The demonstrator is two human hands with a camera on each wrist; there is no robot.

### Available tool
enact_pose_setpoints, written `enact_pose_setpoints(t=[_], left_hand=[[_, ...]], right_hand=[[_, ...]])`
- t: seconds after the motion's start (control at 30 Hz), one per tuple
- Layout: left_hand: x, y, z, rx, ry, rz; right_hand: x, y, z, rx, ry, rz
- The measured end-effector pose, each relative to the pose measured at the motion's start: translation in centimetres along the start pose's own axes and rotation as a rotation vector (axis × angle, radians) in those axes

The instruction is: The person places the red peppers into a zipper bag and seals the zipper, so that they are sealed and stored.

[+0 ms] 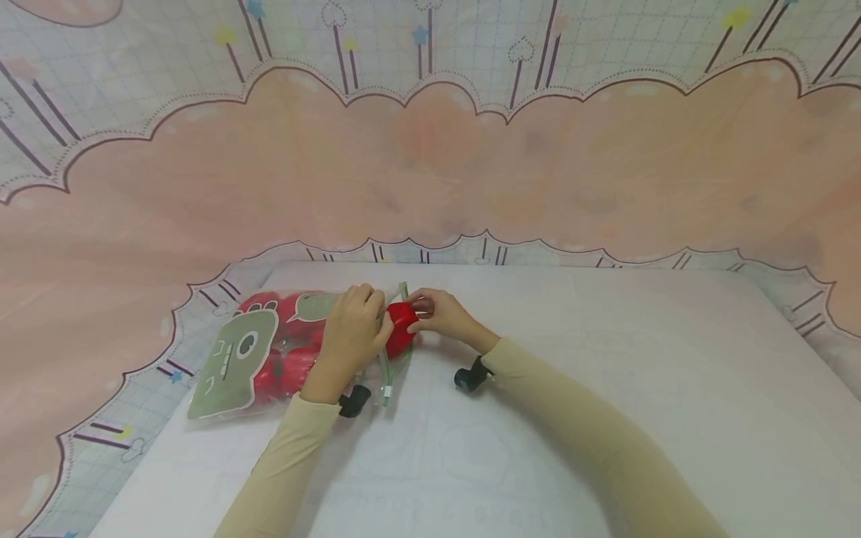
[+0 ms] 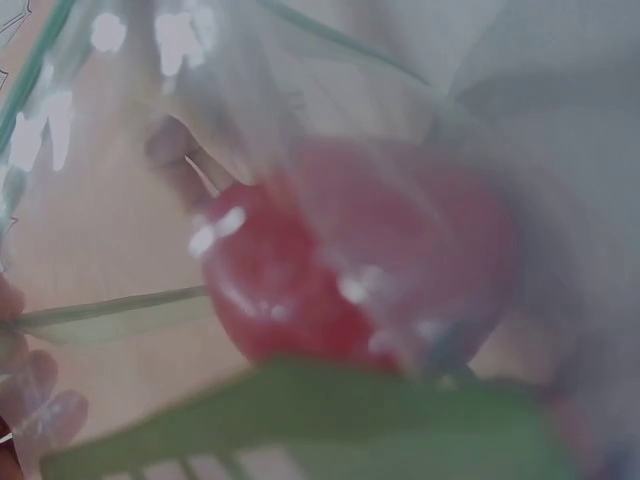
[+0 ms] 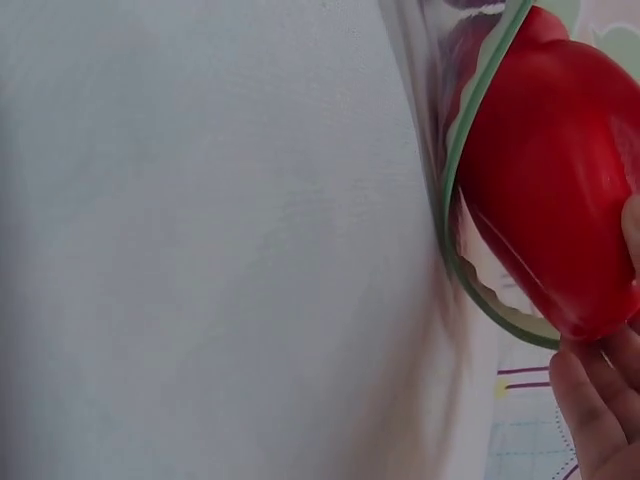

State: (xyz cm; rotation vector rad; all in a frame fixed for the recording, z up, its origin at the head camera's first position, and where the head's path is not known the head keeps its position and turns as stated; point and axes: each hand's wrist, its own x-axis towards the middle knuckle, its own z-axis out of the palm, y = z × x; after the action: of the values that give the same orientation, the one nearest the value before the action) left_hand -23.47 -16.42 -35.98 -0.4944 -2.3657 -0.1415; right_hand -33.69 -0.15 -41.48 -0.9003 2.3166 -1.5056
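Observation:
A clear zip bag [image 1: 232, 359] with a green cartoon face and a green-edged mouth lies on the left of the table, several red peppers [image 1: 296, 370] showing through it. My left hand [image 1: 351, 329] grips the bag near its mouth, its fingers curled at the edge. A glossy red bell pepper [image 1: 400, 329] sits in the open mouth, and my right hand [image 1: 444, 315] holds its outer end between thumb and fingers. Seen from the right wrist, the bag's green rim [image 3: 447, 200] loops round the pepper [image 3: 560, 170]. The left wrist view is partly veiled by the plastic.
The white table [image 1: 605, 373] spreads to the right and in front of the bag. A patterned cloth [image 1: 471, 172] hangs behind and around it. Each wrist carries a small black camera, one by the left sleeve [image 1: 289, 441] and one by the right sleeve [image 1: 572, 403].

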Motion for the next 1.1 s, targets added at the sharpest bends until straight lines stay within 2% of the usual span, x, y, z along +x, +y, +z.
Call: enact_pose_setpoints(t=[0.23, 0.43, 0.8, 1.1], left_hand=[[-0.1, 0.0, 0.0, -0.004, -0.01, -0.008], [-0.1, 0.1, 0.0, -0.022, -0.023, -0.023], [-0.2, -0.1, 0.3, -0.021, -0.006, -0.006], [-0.1, -0.3, 0.4, -0.021, 0.024, 0.018]], right_hand=[[0.1, 0.2, 0.5, -0.04, 0.059, 0.001], [0.1, -0.1, 1.1, -0.069, 0.046, -0.036], [0.2, -0.5, 1.3, -0.017, 0.025, -0.045], [0.5, -0.3, 1.7, -0.06, 0.087, -0.072]])
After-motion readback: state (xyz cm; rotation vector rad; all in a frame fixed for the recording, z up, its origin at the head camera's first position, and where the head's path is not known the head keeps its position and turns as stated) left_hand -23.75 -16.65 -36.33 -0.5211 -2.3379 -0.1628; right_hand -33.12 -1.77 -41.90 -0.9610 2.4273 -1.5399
